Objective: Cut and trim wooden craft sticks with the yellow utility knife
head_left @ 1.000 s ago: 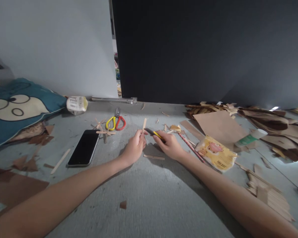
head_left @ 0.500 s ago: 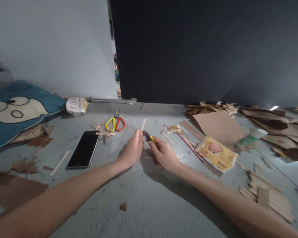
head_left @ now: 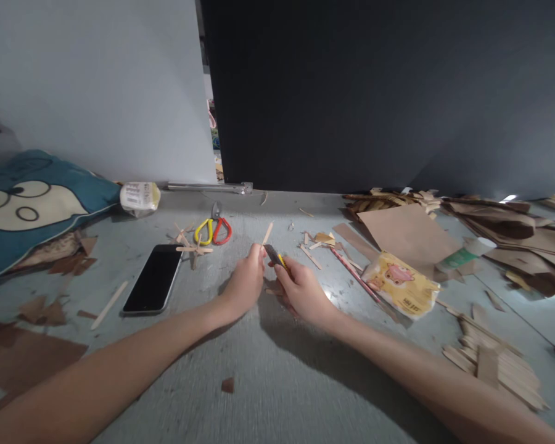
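Observation:
My left hand [head_left: 245, 282] is closed round a thin wooden craft stick [head_left: 267, 235] whose upper end pokes up and away from the fingers. Just to its right, my right hand [head_left: 300, 290] grips a yellow and black utility knife [head_left: 275, 255], its tip right beside the stick at my left fingertips. Both hands hover low over the grey floor [head_left: 277, 370]. A short stick piece [head_left: 272, 291] lies under the hands, partly hidden.
A black phone [head_left: 153, 279] lies left of my hands, with yellow and red scissors [head_left: 212, 229] and crossed sticks [head_left: 192, 245] behind it. A teal cushion [head_left: 32, 203] sits far left. Right: a red pencil [head_left: 354, 275], a yellow packet [head_left: 400, 283], cardboard sheets [head_left: 411, 231] and stacked sticks [head_left: 490, 361].
My right hand with the knife has slid left, closing on the stick in my left hand. The short stick piece on the floor is now mostly covered.

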A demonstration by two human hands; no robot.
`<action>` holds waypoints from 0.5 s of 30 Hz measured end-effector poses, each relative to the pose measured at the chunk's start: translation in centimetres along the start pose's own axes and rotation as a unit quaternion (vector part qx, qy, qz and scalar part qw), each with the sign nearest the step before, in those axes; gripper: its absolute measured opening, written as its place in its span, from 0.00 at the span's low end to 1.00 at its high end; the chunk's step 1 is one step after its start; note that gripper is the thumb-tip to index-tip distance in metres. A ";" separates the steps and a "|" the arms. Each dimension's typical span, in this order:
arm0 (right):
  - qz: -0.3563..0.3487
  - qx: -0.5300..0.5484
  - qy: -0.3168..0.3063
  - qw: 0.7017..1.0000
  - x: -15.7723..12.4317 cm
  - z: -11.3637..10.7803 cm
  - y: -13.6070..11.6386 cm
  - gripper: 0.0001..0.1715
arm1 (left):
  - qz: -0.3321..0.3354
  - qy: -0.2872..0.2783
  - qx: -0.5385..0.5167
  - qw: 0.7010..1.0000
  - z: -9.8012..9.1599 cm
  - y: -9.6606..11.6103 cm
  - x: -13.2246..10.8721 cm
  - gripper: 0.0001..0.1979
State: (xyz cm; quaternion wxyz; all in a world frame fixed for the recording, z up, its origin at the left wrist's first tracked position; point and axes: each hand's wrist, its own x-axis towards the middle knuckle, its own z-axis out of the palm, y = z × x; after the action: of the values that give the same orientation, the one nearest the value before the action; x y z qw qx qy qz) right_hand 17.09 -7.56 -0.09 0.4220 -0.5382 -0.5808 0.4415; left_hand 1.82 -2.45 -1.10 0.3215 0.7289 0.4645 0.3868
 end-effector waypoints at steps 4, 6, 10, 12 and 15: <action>0.046 0.037 -0.011 0.998 -0.1 0.2 -0.5 0.15 | -0.023 0.005 0.022 0.999 0.2 -0.1 0.0 0.05; 0.083 0.070 -0.020 0.994 -0.1 0.2 -0.8 0.15 | -0.025 0.004 0.032 0.999 0.2 -0.2 0.0 0.05; 0.138 0.152 -0.030 0.978 -0.1 0.1 -1.5 0.18 | -0.013 -0.020 0.030 0.999 0.0 -0.2 0.2 0.06; 0.149 0.180 -0.030 0.972 -0.1 0.1 -1.8 0.19 | -0.018 -0.034 0.027 0.999 -0.2 -0.2 0.3 0.06; 0.161 0.188 -0.023 0.969 -0.2 0.2 -2.2 0.15 | -0.023 -0.037 0.025 0.999 -0.3 -0.1 0.3 0.06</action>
State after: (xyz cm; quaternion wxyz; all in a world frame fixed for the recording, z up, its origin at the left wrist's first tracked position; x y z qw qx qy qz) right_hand 16.36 -7.80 1.95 0.4255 -0.5253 -0.4029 0.6170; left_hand 1.59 -2.13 -0.95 0.3287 0.7394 0.4788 0.3404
